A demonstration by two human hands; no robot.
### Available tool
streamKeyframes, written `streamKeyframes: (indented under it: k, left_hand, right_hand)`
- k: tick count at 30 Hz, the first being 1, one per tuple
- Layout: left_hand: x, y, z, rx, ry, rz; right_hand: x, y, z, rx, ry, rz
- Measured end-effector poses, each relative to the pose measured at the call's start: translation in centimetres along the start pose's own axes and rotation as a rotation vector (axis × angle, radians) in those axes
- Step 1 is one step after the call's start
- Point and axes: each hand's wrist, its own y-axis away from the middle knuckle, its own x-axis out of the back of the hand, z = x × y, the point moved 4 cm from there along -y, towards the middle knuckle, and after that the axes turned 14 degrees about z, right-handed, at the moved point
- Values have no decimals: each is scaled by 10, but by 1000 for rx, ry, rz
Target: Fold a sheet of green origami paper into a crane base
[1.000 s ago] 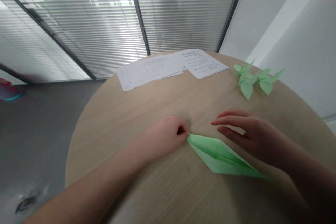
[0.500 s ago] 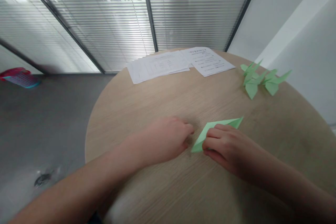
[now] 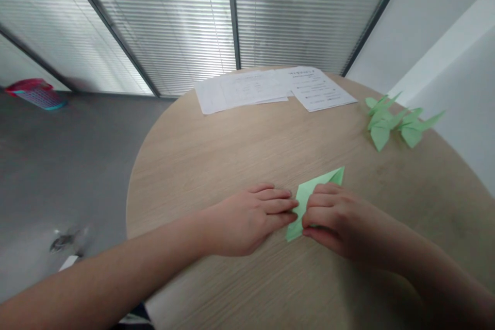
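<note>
A folded piece of light green paper lies on the round wooden table, its long shape running from lower left to upper right. My right hand covers much of its right side, thumb and fingers pinched on the paper's near edge. From the left, my left hand rests flat on the table with fingers stretched out, the fingertips touching the paper's left edge. Part of the paper is hidden under the right fingers.
Folded green paper cranes stand at the table's right edge. Printed white sheets lie along the far edge of the wooden table. Beyond are window blinds. A red and blue basket stands on the floor at left.
My left hand has gone from curled fingers beside the paper to stretched fingers touching its left edge. The paper has turned a little, with my right hand still on it.
</note>
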Motion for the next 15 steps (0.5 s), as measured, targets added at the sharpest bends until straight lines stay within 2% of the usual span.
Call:
streamKeyframes:
  k: [8,15]
  left_hand:
    - [-5,2,-2,-26,13,-22]
    - [-1,0,-2,44,143,-103]
  right_hand:
    - [-2,-1,7,-15,-40,-2]
    - [1,-3,4,18,14,-12]
